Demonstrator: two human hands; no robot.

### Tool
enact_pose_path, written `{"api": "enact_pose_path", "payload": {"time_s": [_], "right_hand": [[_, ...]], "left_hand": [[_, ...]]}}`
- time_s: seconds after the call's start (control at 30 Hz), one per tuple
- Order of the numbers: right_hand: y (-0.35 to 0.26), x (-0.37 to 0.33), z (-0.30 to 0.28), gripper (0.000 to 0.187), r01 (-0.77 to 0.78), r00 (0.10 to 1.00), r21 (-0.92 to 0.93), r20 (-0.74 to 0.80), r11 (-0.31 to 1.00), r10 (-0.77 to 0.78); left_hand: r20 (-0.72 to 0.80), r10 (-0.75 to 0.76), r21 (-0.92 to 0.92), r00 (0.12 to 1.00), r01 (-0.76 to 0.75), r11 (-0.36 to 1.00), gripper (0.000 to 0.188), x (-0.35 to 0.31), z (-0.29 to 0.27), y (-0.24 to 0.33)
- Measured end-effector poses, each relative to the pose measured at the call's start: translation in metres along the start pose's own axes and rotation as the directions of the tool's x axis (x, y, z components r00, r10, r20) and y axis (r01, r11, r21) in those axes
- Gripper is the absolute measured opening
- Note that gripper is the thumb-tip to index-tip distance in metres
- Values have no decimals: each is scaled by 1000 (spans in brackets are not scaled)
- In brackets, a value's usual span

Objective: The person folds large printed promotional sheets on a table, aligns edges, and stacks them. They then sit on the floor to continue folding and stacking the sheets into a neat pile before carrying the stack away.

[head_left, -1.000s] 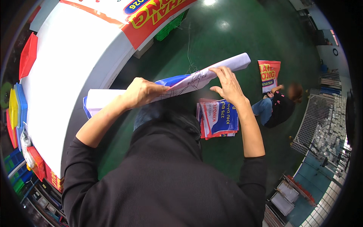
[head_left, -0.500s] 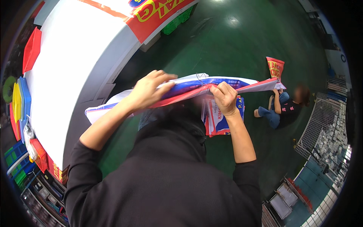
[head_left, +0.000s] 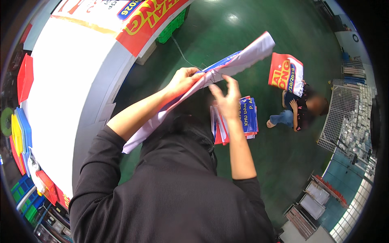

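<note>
A long banner (head_left: 252, 52), folded into a narrow strip of white, red and blue, runs slantwise in front of me, its far end up to the right. My left hand (head_left: 182, 84) is closed around its middle, the fingers over the upper edge. A thin dark wire or cord (head_left: 212, 74) shows at the strip's middle. Just right of it, my right hand (head_left: 229, 99) has thumb and forefinger apart at the lower edge; whether a fingertip touches is hard to tell. Below that hand lies a pile of folded printed banners (head_left: 249, 117).
At left stands a large white table (head_left: 69, 77) with a printed red banner (head_left: 133, 42) at its far end. Red (head_left: 25, 79) and blue (head_left: 25, 125) plastic trays line its outer side. To the right, a person (head_left: 300, 107) handles another banner (head_left: 279, 73) near a wire mesh rack (head_left: 334, 115).
The banner has swung from nearly level to a steep slant, right end raised. My right hand has loosened its fist and dropped below the strip; my left hand now grips it.
</note>
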State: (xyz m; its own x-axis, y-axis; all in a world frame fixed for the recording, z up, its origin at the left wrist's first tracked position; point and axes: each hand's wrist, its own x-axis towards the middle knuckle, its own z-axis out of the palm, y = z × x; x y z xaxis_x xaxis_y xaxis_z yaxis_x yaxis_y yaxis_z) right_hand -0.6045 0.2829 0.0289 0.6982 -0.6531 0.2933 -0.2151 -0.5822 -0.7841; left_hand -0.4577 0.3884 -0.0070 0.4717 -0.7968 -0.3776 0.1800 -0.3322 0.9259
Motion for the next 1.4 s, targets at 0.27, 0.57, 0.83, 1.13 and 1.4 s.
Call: {"api": "enact_pose_path", "payload": {"time_s": [0.27, 0.57, 0.83, 1.13, 1.4], "right_hand": [[27, 19, -20, 30, -633, 694, 73, 495, 771, 523], [56, 21, -52, 28, -702, 561, 101, 688, 705, 460], [29, 56, -32, 21, 67, 953, -237, 304, 969, 8], [10, 93, 12, 22, -441, 704, 28, 631, 897, 326], [34, 90, -64, 23, -252, 723, -371, 541, 894, 429]], "left_hand": [[-230, 250, 342, 940, -163, 925, 20, 11, -21, -7], [-221, 44, -144, 974, -77, 987, 22, 12, -27, -36], [-382, 365, 234, 849, -293, 927, 20, 3, 9, -48], [-364, 337, 373, 868, -195, 907, 24, -4, 20, -53], [-423, 251, 198, 871, -182, 963, 24, 0, 20, -61]]}}
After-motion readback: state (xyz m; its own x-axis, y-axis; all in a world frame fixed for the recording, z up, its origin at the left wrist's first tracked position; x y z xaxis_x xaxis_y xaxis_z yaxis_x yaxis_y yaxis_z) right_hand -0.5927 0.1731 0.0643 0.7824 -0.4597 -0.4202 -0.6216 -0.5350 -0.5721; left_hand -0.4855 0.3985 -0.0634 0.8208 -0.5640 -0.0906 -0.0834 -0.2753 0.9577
